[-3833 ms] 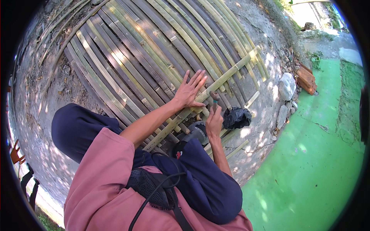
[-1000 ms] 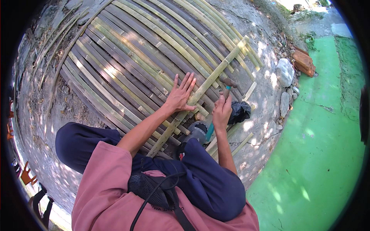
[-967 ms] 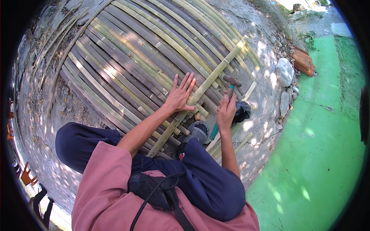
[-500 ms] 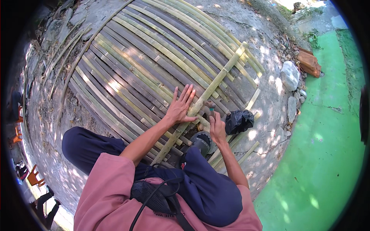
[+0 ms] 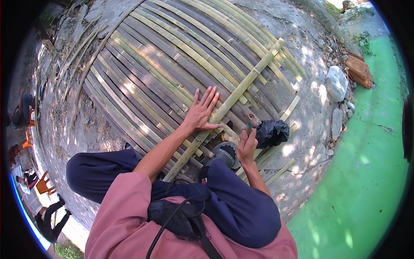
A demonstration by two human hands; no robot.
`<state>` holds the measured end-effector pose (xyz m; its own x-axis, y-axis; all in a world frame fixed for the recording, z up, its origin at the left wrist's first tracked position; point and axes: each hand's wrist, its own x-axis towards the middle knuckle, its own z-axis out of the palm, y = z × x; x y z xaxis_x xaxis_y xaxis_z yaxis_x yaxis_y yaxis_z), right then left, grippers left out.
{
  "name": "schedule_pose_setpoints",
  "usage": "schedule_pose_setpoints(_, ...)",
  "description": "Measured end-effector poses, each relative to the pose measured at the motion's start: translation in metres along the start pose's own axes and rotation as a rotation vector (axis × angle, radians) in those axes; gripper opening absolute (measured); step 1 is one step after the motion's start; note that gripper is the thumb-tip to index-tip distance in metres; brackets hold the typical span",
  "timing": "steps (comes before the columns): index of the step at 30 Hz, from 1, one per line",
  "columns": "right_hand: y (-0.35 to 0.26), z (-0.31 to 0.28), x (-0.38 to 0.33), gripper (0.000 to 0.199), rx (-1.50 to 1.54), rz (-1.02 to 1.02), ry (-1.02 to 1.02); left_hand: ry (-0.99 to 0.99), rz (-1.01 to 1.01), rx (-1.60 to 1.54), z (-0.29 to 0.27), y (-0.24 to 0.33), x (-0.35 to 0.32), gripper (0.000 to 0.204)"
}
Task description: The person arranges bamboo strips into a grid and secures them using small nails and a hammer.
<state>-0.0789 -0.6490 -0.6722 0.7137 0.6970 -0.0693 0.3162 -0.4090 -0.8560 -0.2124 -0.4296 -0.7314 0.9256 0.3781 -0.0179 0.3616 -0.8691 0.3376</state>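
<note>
My left hand (image 5: 201, 111) lies open with its fingers spread on a panel of split bamboo slats (image 5: 170, 73), its thumb against a bamboo crosspiece (image 5: 254, 72). The crosspiece runs across the slats near their right ends. In my right hand (image 5: 247, 146) is the short handle of a hammer; its worn brown hammer head (image 5: 250, 117) hangs a little to the right of the crosspiece, apart from it. Beside that hand sits a black plastic bag (image 5: 272, 133). My foot and a dark round object (image 5: 224, 153) are partly hidden below the crosspiece; I cannot make out what the round object is.
Loose bamboo strips (image 5: 280, 172) lie on the ground at right, with more thin strips (image 5: 79, 58) at far left. A white rock (image 5: 337, 83) and brown hollow blocks (image 5: 358, 70) border a green-painted floor (image 5: 345, 181). Orange chairs (image 5: 44, 183) and other people are at the left edge.
The hammer in my right hand has moved right, away from the crosspiece. My left hand keeps its place on the slats. The whole view has shifted slightly.
</note>
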Motion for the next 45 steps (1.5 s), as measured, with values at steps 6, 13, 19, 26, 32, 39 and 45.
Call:
schedule_pose_setpoints(6,0.012,0.020,0.028,0.019,-0.229,-0.056,-0.272,0.018,-0.010,0.008,-0.003,-0.002,0.002,0.136)
schedule_pose_setpoints(13,0.021,-0.004,0.012,0.019,-0.183,-0.257,-0.142,0.023,0.013,-0.014,0.002,0.003,0.004,0.136)
schedule_pose_setpoints(19,0.001,0.012,0.018,0.020,-0.323,0.042,-0.387,0.030,-0.004,-0.047,0.004,0.004,-0.001,0.137)
schedule_pose_setpoints(26,-0.003,-0.006,0.010,0.019,-0.151,-0.191,-0.082,0.061,0.020,-0.048,0.004,0.005,0.002,0.139)
schedule_pose_setpoints(32,0.006,0.030,0.009,0.020,-0.361,0.016,-0.400,0.062,0.016,-0.049,-0.002,-0.011,0.003,0.141)
schedule_pose_setpoints(39,-0.041,-0.002,0.020,0.026,0.017,-0.282,-0.032,0.066,0.023,-0.049,0.001,-0.006,-0.005,0.140)
schedule_pose_setpoints(45,0.009,0.024,0.009,0.021,-0.507,-0.048,-0.435,0.070,0.024,-0.111,0.008,-0.005,-0.011,0.141)
